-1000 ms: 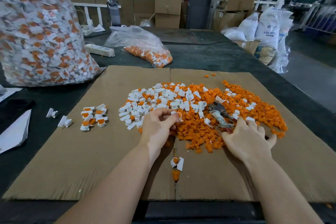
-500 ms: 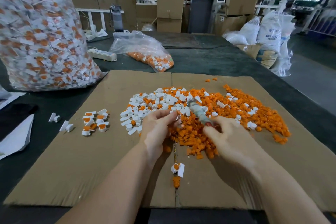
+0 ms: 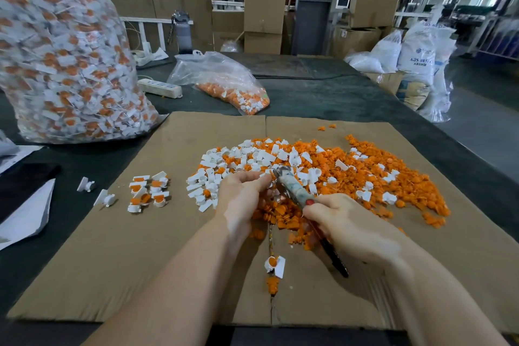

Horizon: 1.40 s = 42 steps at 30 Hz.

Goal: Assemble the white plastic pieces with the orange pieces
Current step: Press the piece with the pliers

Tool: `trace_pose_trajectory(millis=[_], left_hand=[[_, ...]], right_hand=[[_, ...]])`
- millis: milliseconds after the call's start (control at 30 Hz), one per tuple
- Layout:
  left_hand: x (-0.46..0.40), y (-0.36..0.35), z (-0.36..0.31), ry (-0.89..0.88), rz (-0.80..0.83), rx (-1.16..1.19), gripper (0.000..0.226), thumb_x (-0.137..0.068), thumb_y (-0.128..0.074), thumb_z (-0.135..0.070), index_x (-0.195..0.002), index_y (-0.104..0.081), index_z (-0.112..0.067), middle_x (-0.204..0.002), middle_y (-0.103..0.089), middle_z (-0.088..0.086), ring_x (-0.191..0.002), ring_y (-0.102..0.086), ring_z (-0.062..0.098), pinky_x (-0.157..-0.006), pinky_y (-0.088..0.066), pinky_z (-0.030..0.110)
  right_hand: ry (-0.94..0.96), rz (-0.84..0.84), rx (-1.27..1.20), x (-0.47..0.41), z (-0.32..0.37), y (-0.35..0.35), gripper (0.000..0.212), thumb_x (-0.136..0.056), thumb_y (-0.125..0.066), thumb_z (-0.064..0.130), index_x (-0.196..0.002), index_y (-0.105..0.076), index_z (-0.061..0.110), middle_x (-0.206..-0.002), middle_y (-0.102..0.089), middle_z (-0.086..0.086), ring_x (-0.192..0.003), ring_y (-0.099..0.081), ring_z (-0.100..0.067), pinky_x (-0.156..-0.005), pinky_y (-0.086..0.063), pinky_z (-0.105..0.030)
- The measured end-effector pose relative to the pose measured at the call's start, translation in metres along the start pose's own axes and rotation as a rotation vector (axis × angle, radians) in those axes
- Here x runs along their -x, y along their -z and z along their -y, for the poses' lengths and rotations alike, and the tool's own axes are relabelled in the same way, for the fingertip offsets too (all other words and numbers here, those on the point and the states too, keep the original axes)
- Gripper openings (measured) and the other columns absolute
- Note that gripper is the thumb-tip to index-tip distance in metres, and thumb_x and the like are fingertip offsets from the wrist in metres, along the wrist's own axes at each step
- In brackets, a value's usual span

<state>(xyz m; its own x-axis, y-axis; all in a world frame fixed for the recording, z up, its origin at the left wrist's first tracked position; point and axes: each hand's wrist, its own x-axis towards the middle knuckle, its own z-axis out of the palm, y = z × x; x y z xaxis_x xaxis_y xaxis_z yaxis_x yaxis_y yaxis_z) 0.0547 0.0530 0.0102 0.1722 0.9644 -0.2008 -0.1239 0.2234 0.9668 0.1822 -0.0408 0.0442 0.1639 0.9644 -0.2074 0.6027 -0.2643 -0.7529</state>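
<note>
The right hand point(image 3: 348, 222) is curled round the handles of a pair of pliers point(image 3: 295, 191), gripping them. The pliers have a worn, pale-wrapped grip with a red band and a dark handle end sticking out toward the near side below the hand. Their long axis runs diagonally, from near right up to far left, and the metal nose points far-left at the left hand's fingertips. The left hand point(image 3: 241, 196) has its fingers bent and pinched together at the pliers' nose; whatever small piece it holds is hidden by the fingers.

Just beyond both hands lies a heap of white pieces point(image 3: 252, 157) to the left, mixed into a wider spread of orange pieces point(image 3: 393, 177) to the right, all on a sheet of cardboard point(image 3: 140, 261) over the dark worktop point(image 3: 323, 98). A small group of joined white-and-orange parts point(image 3: 148, 191) sits to the left, and one more joined part point(image 3: 275, 264) lies near, between the forearms. A big clear bag point(image 3: 64, 64) of finished parts stands far left.
</note>
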Motion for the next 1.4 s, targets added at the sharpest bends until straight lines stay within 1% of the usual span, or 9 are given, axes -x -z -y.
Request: trace_pose_trajectory(millis=[200, 500, 667, 800, 967, 1133, 1233, 1300, 1400], left_hand=[[0.000, 0.002, 0.002, 0.022, -0.002, 0.064, 0.004, -0.088, -0.061, -0.005, -0.090, -0.064, -0.003, -0.074, -0.064, 0.006, -0.055, -0.058, 0.006, -0.055, -0.048, 0.017], [0.004, 0.001, 0.003, 0.005, -0.036, 0.076, 0.012, -0.087, -0.062, -0.004, -0.076, -0.065, -0.007, -0.061, -0.065, 0.002, -0.050, -0.059, 0.004, -0.059, -0.051, 0.024], [0.006, 0.005, 0.004, 0.004, -0.045, 0.064, 0.006, -0.089, -0.062, -0.009, -0.085, -0.065, -0.007, -0.055, -0.063, 0.000, -0.045, -0.052, 0.007, -0.047, -0.045, 0.019], [0.009, 0.015, 0.007, -0.034, -0.046, 0.119, 0.005, -0.089, -0.062, -0.008, -0.092, -0.064, -0.006, -0.058, -0.063, 0.002, -0.049, -0.056, 0.010, -0.054, -0.049, 0.024], [0.014, 0.024, 0.011, -0.112, -0.001, -0.010, 0.015, -0.090, -0.059, -0.006, -0.091, -0.070, -0.017, -0.068, -0.067, -0.002, -0.056, -0.060, 0.002, -0.059, -0.052, 0.015], [0.019, 0.023, 0.011, -0.126, 0.017, -0.046, 0.016, -0.088, -0.060, -0.002, -0.091, -0.069, -0.016, -0.068, -0.066, 0.001, -0.055, -0.060, 0.002, -0.058, -0.052, 0.015], [0.021, 0.024, 0.010, -0.130, 0.014, -0.057, 0.017, -0.088, -0.061, -0.002, -0.085, -0.068, -0.018, -0.067, -0.066, 0.002, -0.056, -0.061, 0.004, -0.058, -0.053, 0.016], [0.022, 0.023, 0.011, -0.126, 0.009, -0.078, 0.018, -0.087, -0.063, -0.004, -0.081, -0.067, -0.020, -0.066, -0.067, 0.002, -0.056, -0.062, 0.005, -0.059, -0.053, 0.017], [0.023, 0.018, 0.010, -0.088, 0.024, -0.060, 0.012, -0.086, -0.064, -0.005, -0.083, -0.068, -0.015, -0.061, -0.066, 0.002, -0.058, -0.061, 0.012, -0.065, -0.055, 0.027]], right_hand=[[0.029, 0.045, 0.045, 0.003, 0.003, -0.003, 0.029, -0.097, -0.041, 0.033, -0.081, -0.053, 0.012, -0.074, -0.056, -0.006, -0.063, -0.053, -0.016, -0.060, -0.038, -0.029], [0.094, -0.126, 0.237, 0.001, 0.004, -0.016, 0.032, -0.097, -0.041, 0.040, -0.072, -0.036, 0.022, -0.072, -0.041, 0.003, -0.059, -0.039, -0.010, -0.053, -0.028, -0.023], [0.112, -0.228, 0.205, 0.002, -0.005, -0.021, 0.032, -0.089, -0.050, 0.050, -0.074, -0.043, 0.023, -0.075, -0.043, 0.006, -0.064, -0.041, -0.007, -0.054, -0.026, -0.021], [0.093, -0.408, 0.192, -0.002, -0.018, -0.015, 0.029, -0.082, -0.058, 0.053, -0.091, -0.050, 0.026, -0.082, -0.052, 0.012, -0.069, -0.049, -0.004, -0.053, -0.032, -0.018], [-0.015, -0.659, 0.558, -0.018, -0.042, 0.001, 0.039, -0.085, -0.058, 0.049, -0.101, -0.054, 0.014, -0.096, -0.055, -0.002, -0.090, -0.051, -0.019, -0.074, -0.043, -0.030], [-0.085, -0.632, 0.716, -0.026, -0.057, 0.005, 0.055, -0.083, -0.049, 0.063, -0.109, -0.057, 0.015, -0.109, -0.058, -0.004, -0.104, -0.052, -0.022, -0.086, -0.042, -0.034], [-0.164, -0.626, 0.869, -0.023, -0.056, 0.003, 0.063, -0.084, -0.038, 0.069, -0.121, -0.054, 0.021, -0.124, -0.054, -0.003, -0.118, -0.045, -0.023, -0.100, -0.033, -0.040], [-0.030, -0.689, 0.846, -0.021, -0.049, -0.001, 0.055, -0.087, -0.046, 0.058, -0.127, -0.052, 0.021, -0.127, -0.053, -0.004, -0.120, -0.045, -0.023, -0.102, -0.029, -0.042], [0.404, -0.660, 0.601, -0.020, -0.030, -0.018, 0.035, -0.088, -0.061, 0.025, -0.122, -0.059, 0.015, -0.116, -0.062, -0.005, -0.110, -0.055, -0.020, -0.096, -0.039, -0.031]])
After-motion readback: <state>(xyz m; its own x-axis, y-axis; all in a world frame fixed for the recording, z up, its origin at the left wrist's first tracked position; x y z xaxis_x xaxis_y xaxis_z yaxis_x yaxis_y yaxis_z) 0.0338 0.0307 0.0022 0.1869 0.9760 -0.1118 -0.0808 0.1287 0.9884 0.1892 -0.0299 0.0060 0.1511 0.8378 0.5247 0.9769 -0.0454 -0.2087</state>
